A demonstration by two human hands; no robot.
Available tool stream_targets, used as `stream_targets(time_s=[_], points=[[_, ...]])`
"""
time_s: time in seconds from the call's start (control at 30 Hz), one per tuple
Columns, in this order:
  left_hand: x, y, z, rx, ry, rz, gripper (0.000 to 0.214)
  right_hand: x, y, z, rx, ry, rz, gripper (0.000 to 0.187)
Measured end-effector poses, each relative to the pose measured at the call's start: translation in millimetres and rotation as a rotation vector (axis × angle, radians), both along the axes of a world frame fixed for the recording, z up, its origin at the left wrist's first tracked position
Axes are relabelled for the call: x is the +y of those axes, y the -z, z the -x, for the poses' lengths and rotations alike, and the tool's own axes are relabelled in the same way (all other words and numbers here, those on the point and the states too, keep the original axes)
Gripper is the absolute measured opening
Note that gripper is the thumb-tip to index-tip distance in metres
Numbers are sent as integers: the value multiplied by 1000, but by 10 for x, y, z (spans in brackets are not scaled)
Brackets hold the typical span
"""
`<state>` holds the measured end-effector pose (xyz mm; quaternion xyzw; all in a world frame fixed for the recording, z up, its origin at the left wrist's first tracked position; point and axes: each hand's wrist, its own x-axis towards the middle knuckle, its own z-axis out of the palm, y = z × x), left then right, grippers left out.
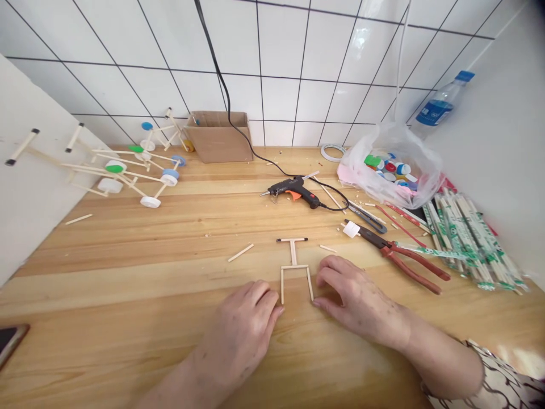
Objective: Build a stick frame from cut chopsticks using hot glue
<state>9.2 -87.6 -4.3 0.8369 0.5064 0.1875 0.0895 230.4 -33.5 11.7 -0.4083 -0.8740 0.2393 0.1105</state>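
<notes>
A flat frame of thin wooden sticks lies toward the near edge of the wooden table, and it is flanked by the left hand and the right hand, both held open and loosely curled, neither closed around it, with their fingertips at its two lower ends. Red-handled pliers are placed just beyond the right hand, and a black glue gun is laid beyond the frame. A plastic bag of bottle caps and bundled wrapped chopsticks are kept at the far right corner, while wheeled stick-and-cap models are stood at the far left corner.
</notes>
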Motion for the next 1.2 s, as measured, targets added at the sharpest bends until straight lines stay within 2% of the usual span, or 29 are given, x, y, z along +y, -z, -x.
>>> stream_targets(time_s=[1.2], points=[[23, 24, -14, 1, 7, -56, 18, 9, -8, -7, -21, -9, -1, 13]])
